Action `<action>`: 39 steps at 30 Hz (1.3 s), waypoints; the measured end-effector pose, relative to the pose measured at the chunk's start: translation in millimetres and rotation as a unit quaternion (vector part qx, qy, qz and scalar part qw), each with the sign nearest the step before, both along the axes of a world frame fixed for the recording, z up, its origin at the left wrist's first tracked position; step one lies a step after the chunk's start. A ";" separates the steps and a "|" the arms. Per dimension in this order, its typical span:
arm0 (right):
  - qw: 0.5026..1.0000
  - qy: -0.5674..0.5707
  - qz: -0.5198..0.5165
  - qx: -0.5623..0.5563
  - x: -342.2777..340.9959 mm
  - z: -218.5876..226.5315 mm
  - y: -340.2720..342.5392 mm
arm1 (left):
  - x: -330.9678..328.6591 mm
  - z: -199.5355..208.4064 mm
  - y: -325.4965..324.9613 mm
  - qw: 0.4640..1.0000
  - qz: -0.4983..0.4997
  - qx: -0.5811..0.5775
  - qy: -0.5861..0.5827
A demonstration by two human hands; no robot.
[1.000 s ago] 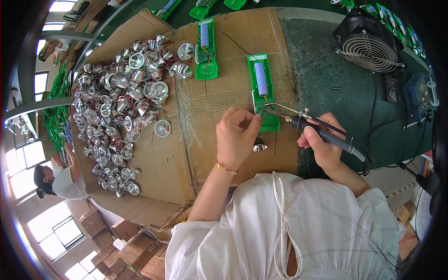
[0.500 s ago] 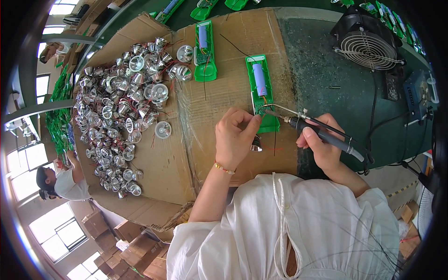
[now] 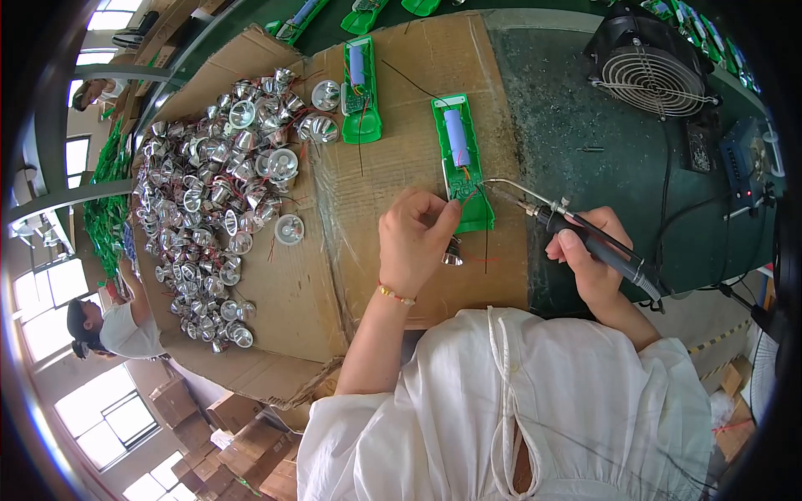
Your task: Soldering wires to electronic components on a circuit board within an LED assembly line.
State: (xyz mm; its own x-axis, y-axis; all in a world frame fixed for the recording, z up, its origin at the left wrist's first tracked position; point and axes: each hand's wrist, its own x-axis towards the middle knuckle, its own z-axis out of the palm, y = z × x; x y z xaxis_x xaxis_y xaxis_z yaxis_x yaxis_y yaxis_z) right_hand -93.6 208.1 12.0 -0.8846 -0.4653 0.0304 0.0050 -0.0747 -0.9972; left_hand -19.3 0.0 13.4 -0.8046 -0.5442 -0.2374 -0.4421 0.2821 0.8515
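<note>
My right hand (image 3: 591,257) grips a grey soldering iron (image 3: 595,248) with a thin metal feed tube (image 3: 522,188) clamped alongside. The iron's tip is just right of a green plastic housing (image 3: 476,219), apart from the circuit board (image 3: 462,185) in it. A purple cylindrical battery (image 3: 456,138) lies in the housing's upper part. At the board's lower left, my left hand (image 3: 415,238) is closed in a pinch at a thin red wire. Partly hidden beside its fingers is a silver lamp reflector (image 3: 452,254).
A cardboard box (image 3: 292,334) at left holds many reflectors (image 3: 209,200) with wires. Another green housing (image 3: 362,117) lies on the cardboard sheet (image 3: 401,150). A black fan (image 3: 652,79) and a blue soldering station (image 3: 743,171) stand at right. Another person (image 3: 121,321) works at far left.
The iron's tip and feed tube have drawn away from the board to the right. My left hand and the housing appear slightly further left, with the pinch kept.
</note>
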 end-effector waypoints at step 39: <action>0.998 -0.040 -0.032 -0.035 0.2 -4.3 -3.9 | -2.0 -8.6 3.0 0.992 -0.051 -0.115 0.031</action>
